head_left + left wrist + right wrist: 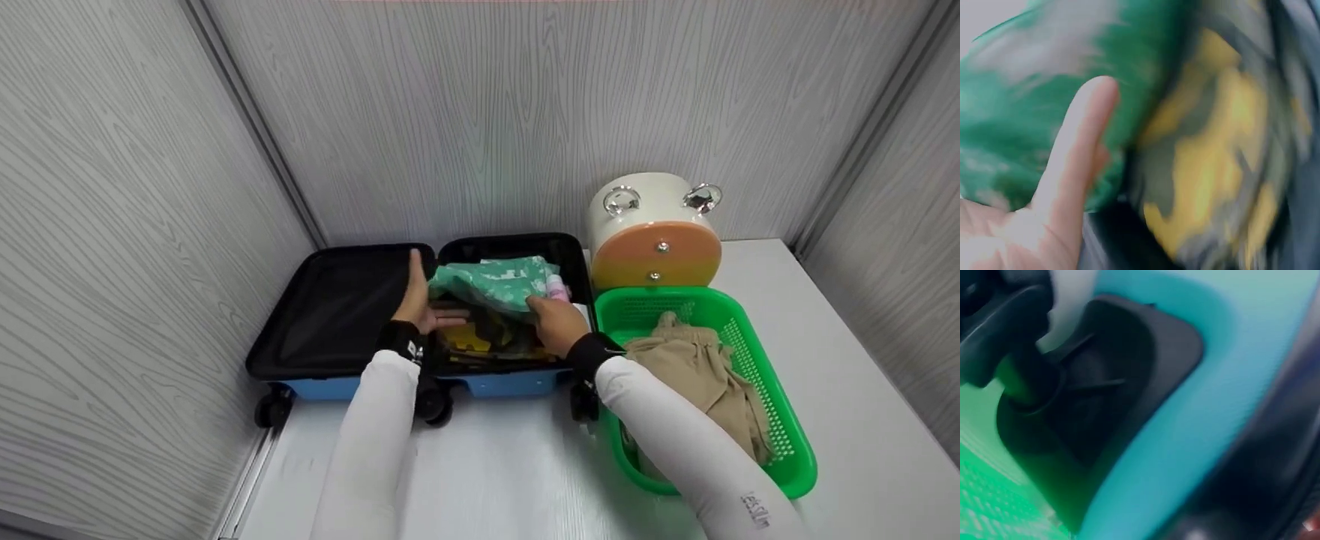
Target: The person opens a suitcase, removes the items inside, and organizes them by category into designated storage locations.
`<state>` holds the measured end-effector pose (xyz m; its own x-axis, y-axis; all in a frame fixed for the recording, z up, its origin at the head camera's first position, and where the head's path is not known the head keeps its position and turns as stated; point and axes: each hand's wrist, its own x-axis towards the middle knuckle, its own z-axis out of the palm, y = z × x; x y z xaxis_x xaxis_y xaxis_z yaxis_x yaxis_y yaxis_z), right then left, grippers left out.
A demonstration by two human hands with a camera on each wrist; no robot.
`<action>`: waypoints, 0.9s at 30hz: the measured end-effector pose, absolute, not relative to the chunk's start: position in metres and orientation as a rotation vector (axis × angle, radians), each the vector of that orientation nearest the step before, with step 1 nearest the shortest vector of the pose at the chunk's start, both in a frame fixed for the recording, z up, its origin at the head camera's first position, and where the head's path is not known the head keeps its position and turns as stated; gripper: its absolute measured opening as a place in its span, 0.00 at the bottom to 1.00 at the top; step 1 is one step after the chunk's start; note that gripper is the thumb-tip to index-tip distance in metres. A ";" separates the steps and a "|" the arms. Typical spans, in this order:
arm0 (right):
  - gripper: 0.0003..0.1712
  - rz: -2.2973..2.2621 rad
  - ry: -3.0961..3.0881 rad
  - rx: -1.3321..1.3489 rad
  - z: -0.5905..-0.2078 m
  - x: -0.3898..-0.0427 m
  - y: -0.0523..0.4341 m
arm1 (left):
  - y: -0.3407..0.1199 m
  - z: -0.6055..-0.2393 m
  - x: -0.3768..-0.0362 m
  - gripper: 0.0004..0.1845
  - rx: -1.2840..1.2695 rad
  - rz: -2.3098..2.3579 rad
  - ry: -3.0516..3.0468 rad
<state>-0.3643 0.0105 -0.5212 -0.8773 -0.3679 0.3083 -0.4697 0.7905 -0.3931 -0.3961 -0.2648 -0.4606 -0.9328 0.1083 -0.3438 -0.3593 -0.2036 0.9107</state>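
An open blue suitcase (pixel 510 384) with a black lining lies on the white table. Its left half is bare. Its right half holds a green and white patterned garment (pixel 491 281), a dark and yellow garment (pixel 480 341) and a small pink bottle (pixel 557 286). My left hand (pixel 418 304) stands edge-on at the hinge with straight fingers, its palm toward the clothes. The blurred left wrist view shows one straight finger (pixel 1072 169) beside the green cloth (pixel 1016 129) and the yellow-patterned cloth (pixel 1207 169). My right hand (pixel 553 322) lies on the clothes, its fingers curled at the green garment's edge.
A green plastic basket (pixel 795 450) with a beige garment (pixel 705 367) stands right of the suitcase. Behind it is a round white and orange container (pixel 656 232). Grey panel walls close in on three sides. The right wrist view shows the blue shell (pixel 1196 439) and a black wheel housing (pixel 1100 382).
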 end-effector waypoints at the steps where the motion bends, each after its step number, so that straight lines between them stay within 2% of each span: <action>1: 0.16 0.671 -2.741 0.709 -0.523 -0.363 0.011 | -0.268 -0.460 -0.397 0.56 -0.339 2.288 1.630; 5: 0.05 0.574 -2.626 0.909 -0.531 -0.360 0.011 | -0.274 -0.462 -0.400 0.49 -0.465 2.284 1.507; 10: 0.05 0.511 -2.602 0.995 -0.530 -0.354 0.010 | -0.274 -0.467 -0.397 0.49 -0.453 2.075 1.729; 15: 0.06 0.530 -2.786 0.996 -0.516 -0.348 0.008 | -0.270 -0.466 -0.393 0.44 -0.331 1.818 2.096; 17: 0.08 0.599 -2.889 0.968 -0.510 -0.347 0.006 | -0.267 -0.465 -0.394 0.38 -0.304 1.778 2.197; 18: 0.11 0.663 -2.909 0.963 -0.523 -0.359 0.008 | -0.265 -0.464 -0.395 0.32 -0.296 1.791 2.225; 20: 0.18 0.822 -2.953 0.904 -0.521 -0.361 0.010 | -0.258 -0.462 -0.398 0.13 -0.284 1.861 2.242; 21: 0.21 0.913 -2.965 0.858 -0.520 -0.362 0.011 | -0.254 -0.459 -0.400 0.09 -0.283 1.915 2.239; 24: 0.29 1.196 -2.955 0.692 -0.517 -0.363 0.016 | -0.236 -0.447 -0.402 0.12 -0.242 2.064 2.202; 25: 0.28 1.285 -2.961 0.628 -0.501 -0.350 0.015 | -0.230 -0.441 -0.401 0.17 -0.223 2.096 2.186; 27: 0.31 1.449 -2.945 0.535 -0.499 -0.349 0.018 | -0.218 -0.430 -0.400 0.33 -0.185 2.137 2.159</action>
